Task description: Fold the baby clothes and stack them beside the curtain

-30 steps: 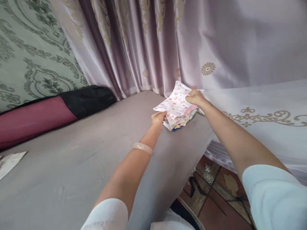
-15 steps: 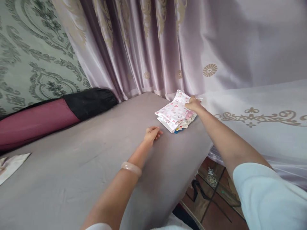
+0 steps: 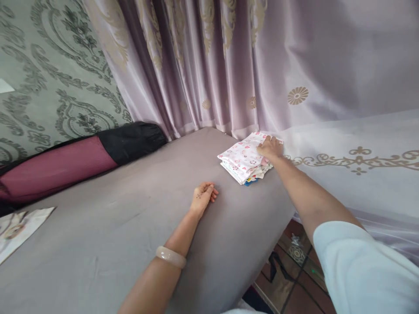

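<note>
A folded stack of cloths (image 3: 241, 157) lies near the far right corner of the grey-covered bed. Its top piece is white with pink and red prints; cream, yellow and blue layers show at the near edge. My right hand (image 3: 271, 149) rests on the stack's right end, palm down with fingers spread over the top cloth. To the left of the stack, and apart from it, my left hand (image 3: 203, 196) is just above or on the sheet, fingers loosely curled in, with nothing visible in them. A pale bangle (image 3: 170, 257) circles my left forearm.
The grey sheet (image 3: 140, 209) spans the bed. A maroon and black padded roll (image 3: 62, 165) lies along the patterned wall. Light purple curtains (image 3: 242, 78) hang behind the stack. At left lies a printed cloth or sheet (image 3: 24, 229). Beyond the bed's right edge is a tiled floor (image 3: 304, 283).
The top cloth's raised far corner now lies flatter. My right hand has gone from grasping the edge to lying over it. The view has shifted slightly left; my left hand sits farther from the stack.
</note>
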`<action>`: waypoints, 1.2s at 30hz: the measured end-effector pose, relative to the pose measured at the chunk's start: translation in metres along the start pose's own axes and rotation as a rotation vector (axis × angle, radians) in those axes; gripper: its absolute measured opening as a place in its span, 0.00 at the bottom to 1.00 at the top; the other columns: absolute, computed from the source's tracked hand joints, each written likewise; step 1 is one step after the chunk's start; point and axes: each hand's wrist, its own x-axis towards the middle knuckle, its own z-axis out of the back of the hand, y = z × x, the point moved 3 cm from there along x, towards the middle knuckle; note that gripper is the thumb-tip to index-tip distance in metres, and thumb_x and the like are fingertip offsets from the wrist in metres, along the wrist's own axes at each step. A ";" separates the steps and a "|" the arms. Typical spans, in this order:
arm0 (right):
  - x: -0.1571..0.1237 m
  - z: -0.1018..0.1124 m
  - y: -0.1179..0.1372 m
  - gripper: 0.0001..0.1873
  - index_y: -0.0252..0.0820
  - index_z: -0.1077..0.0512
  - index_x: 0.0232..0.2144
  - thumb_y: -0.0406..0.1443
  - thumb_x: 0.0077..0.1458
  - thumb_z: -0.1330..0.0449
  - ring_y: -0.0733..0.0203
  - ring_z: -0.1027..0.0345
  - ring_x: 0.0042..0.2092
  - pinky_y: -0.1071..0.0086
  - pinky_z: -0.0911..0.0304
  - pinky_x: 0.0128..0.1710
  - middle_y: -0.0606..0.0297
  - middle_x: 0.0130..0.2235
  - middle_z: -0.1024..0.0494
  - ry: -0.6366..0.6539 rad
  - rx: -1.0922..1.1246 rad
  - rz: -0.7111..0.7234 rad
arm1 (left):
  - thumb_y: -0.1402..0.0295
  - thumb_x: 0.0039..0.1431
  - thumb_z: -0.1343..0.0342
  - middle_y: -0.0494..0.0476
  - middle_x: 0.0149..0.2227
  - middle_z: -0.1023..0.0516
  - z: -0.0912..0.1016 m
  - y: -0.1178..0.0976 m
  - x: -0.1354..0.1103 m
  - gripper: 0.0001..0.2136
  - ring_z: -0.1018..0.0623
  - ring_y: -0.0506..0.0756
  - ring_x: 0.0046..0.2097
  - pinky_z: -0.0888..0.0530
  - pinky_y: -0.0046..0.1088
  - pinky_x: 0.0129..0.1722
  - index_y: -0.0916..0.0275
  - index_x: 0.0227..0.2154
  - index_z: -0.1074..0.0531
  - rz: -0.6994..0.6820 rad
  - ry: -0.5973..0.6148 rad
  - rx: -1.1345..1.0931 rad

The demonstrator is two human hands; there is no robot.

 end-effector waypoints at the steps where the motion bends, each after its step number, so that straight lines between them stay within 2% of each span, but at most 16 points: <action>1: 0.001 -0.003 -0.003 0.30 0.27 0.42 0.61 0.40 0.61 0.51 0.41 0.51 0.65 0.49 0.53 0.62 0.39 0.63 0.41 0.007 -0.014 0.008 | 0.72 0.60 0.46 0.52 0.24 0.25 0.000 0.000 -0.001 0.04 0.29 0.46 0.22 0.33 0.21 0.20 0.68 0.37 0.31 -0.005 0.003 -0.004; 3: 0.003 -0.009 -0.010 0.29 0.29 0.40 0.61 0.42 0.63 0.57 0.42 0.55 0.67 0.47 0.57 0.63 0.42 0.65 0.43 0.046 -0.017 0.001 | 0.72 0.60 0.47 0.52 0.24 0.25 0.000 -0.001 -0.002 0.04 0.29 0.46 0.22 0.32 0.21 0.21 0.68 0.36 0.31 -0.010 0.008 -0.013; 6: 0.004 -0.014 -0.020 0.32 0.30 0.38 0.60 0.45 0.65 0.63 0.42 0.48 0.65 0.48 0.51 0.61 0.43 0.62 0.38 0.146 0.014 -0.044 | 0.71 0.60 0.46 0.52 0.24 0.25 0.000 -0.001 -0.003 0.04 0.29 0.46 0.22 0.32 0.21 0.21 0.67 0.36 0.30 -0.020 0.014 -0.011; 9: 0.005 -0.013 -0.025 0.34 0.32 0.37 0.60 0.48 0.64 0.64 0.42 0.43 0.62 0.51 0.45 0.58 0.44 0.61 0.35 0.206 0.033 -0.062 | 0.70 0.59 0.45 0.52 0.24 0.25 0.000 0.000 -0.004 0.05 0.30 0.46 0.22 0.32 0.21 0.22 0.67 0.36 0.30 -0.025 0.022 -0.002; 13: 0.007 -0.009 -0.025 0.34 0.36 0.37 0.61 0.51 0.64 0.62 0.41 0.43 0.63 0.49 0.46 0.59 0.46 0.62 0.36 0.261 0.014 -0.082 | 0.68 0.59 0.44 0.52 0.24 0.25 -0.001 0.001 -0.004 0.06 0.29 0.47 0.23 0.32 0.22 0.22 0.66 0.35 0.30 -0.021 0.029 -0.001; 16: 0.003 -0.006 -0.014 0.32 0.32 0.37 0.60 0.47 0.65 0.62 0.41 0.45 0.63 0.47 0.50 0.61 0.44 0.61 0.36 0.187 -0.029 -0.059 | 0.67 0.58 0.43 0.52 0.24 0.25 -0.001 0.001 -0.003 0.07 0.29 0.47 0.23 0.31 0.22 0.23 0.66 0.35 0.30 -0.022 0.033 -0.001; 19: -0.014 -0.003 0.012 0.30 0.31 0.37 0.59 0.44 0.66 0.61 0.42 0.51 0.65 0.45 0.54 0.62 0.42 0.63 0.38 0.081 -0.056 0.080 | 0.66 0.58 0.42 0.52 0.24 0.25 -0.002 0.002 -0.002 0.08 0.29 0.47 0.23 0.31 0.22 0.23 0.66 0.34 0.30 -0.024 0.034 -0.010; 23: -0.051 -0.002 0.053 0.30 0.34 0.38 0.60 0.46 0.65 0.60 0.42 0.56 0.67 0.45 0.57 0.63 0.43 0.66 0.44 0.078 -0.002 0.314 | 0.67 0.59 0.43 0.51 0.24 0.26 -0.002 0.002 -0.001 0.06 0.29 0.47 0.23 0.31 0.23 0.23 0.66 0.34 0.30 -0.032 0.026 -0.012; 25: -0.068 -0.004 0.066 0.30 0.36 0.40 0.61 0.47 0.65 0.61 0.42 0.60 0.68 0.44 0.60 0.64 0.45 0.67 0.48 0.088 0.018 0.348 | 0.67 0.59 0.44 0.51 0.24 0.26 -0.002 0.002 -0.003 0.06 0.29 0.47 0.23 0.31 0.23 0.23 0.66 0.34 0.31 -0.039 0.017 -0.008; 29: -0.085 -0.017 0.073 0.32 0.37 0.43 0.64 0.49 0.65 0.62 0.42 0.66 0.70 0.39 0.66 0.64 0.46 0.69 0.52 0.120 0.010 0.333 | 0.68 0.59 0.44 0.51 0.24 0.26 -0.002 0.001 -0.007 0.05 0.29 0.47 0.23 0.31 0.23 0.24 0.65 0.34 0.31 -0.047 0.022 -0.004; 32: -0.088 -0.024 0.071 0.33 0.35 0.41 0.63 0.48 0.66 0.62 0.42 0.67 0.70 0.38 0.67 0.64 0.46 0.69 0.52 0.115 -0.011 0.327 | 0.68 0.60 0.45 0.51 0.24 0.26 -0.002 0.000 -0.012 0.05 0.29 0.47 0.23 0.31 0.23 0.24 0.65 0.35 0.31 -0.051 0.041 -0.010; 36: -0.087 -0.024 0.068 0.33 0.35 0.40 0.63 0.48 0.65 0.62 0.42 0.67 0.70 0.38 0.67 0.64 0.46 0.69 0.52 0.125 -0.014 0.324 | 0.70 0.60 0.45 0.51 0.25 0.26 0.003 0.000 -0.023 0.04 0.28 0.47 0.24 0.31 0.23 0.25 0.66 0.35 0.31 -0.025 0.074 -0.019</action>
